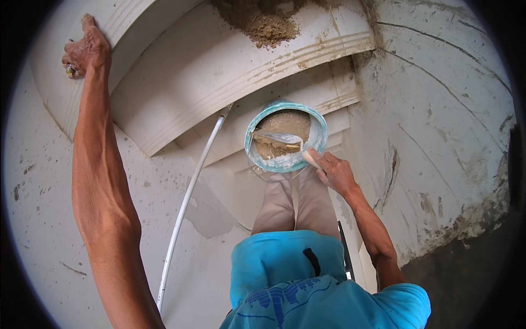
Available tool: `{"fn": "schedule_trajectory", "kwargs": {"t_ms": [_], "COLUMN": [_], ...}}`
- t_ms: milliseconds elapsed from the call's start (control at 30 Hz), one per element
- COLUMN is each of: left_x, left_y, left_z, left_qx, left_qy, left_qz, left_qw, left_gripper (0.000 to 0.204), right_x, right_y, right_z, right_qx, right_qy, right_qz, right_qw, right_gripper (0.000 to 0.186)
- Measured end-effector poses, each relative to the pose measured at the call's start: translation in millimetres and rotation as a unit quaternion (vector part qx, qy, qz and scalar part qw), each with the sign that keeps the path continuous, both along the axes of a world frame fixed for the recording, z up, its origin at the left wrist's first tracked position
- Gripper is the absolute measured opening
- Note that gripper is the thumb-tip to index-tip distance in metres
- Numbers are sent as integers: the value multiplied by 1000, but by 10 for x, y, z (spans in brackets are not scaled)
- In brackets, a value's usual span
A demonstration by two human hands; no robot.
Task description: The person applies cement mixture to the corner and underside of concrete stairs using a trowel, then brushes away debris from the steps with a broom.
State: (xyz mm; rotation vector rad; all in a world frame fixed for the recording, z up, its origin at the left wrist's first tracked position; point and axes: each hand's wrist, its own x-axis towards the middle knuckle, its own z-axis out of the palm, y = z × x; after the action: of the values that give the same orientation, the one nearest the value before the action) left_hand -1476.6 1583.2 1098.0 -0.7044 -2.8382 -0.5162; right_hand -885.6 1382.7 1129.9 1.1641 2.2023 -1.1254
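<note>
Right hand (335,170): fingers wrapped around the pale handle of a trowel (280,137), thumb side toward the blade; grip closed, no gap seen. Trowel is at the bucket (282,104), handle crossing the rim at the lower right, blade lying flat-wise inside and pointing left over brown mortar (293,122). (Mortar or wet sand: texture alone does not settle it.) Bucket rim is teal, smeared with white residue, as is the inner wall. Bucket sits directly in front of the legs in trousers (276,205); what bears its weight is hidden.

Left hand (89,52): far upper left, arm outstretched, at the edge of a curved white step (123,22). Fingers partly curled, thumb extended. A small yellow and silvery item (69,69) shows at the fingers; cannot tell whether it is gripped or worn.

Surroundings: loose brown sand (271,28) heaped on the wide step ahead, crumbs scattered near its grooved edge. A thin white pole (189,192) slants from the lower left up to that step's edge, left of the bucket. Wall (433,126) at right: pale, scratched, stained. Blue shirt (296,257) on the person, lower centre.
</note>
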Motion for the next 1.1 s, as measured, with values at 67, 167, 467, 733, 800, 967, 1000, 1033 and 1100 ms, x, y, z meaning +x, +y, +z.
{"fn": "schedule_trajectory", "kwargs": {"t_ms": [67,167,467,733,800,967,1000,1033,1100], "left_x": [-32,-5,18,86,106,86,86,89,111], "left_y": [-12,-1,-14,2,11,-4,2,10,1], "left_z": [-19,11,10,20,19,25,22,22,32], "left_qx": [0,-6,13,20,15,14,14,13,17], "left_qy": [8,-4,-35,0,-4,5,5,5,5], "left_qz": [2,0,-21,-12,-6,-8,-8,-9,-9], "left_qw": [1000,1000,999,1000,1000,1000,1000,1000,1000], "left_gripper": [97,96,96,94,94,94,94,93,93], "right_x": [-11,7,-500,-1638,-1957,-2658,-2752,-2839,-3023], "right_y": [-34,-21,637,524,516,775,864,958,1159], "right_z": [22,76,124,-365,-394,-509,-547,-584,-613], "right_qx": [16,35,-109,-183,-223,-298,-301,-303,-312], "right_qy": [17,61,145,217,234,254,269,284,308], "right_qz": [-28,-93,-562,-746,-764,-771,-769,-767,-765], "right_qw": [999,993,807,603,558,502,495,489,472], "right_gripper": [75,77,68,39,21,24,24,23,23]}}
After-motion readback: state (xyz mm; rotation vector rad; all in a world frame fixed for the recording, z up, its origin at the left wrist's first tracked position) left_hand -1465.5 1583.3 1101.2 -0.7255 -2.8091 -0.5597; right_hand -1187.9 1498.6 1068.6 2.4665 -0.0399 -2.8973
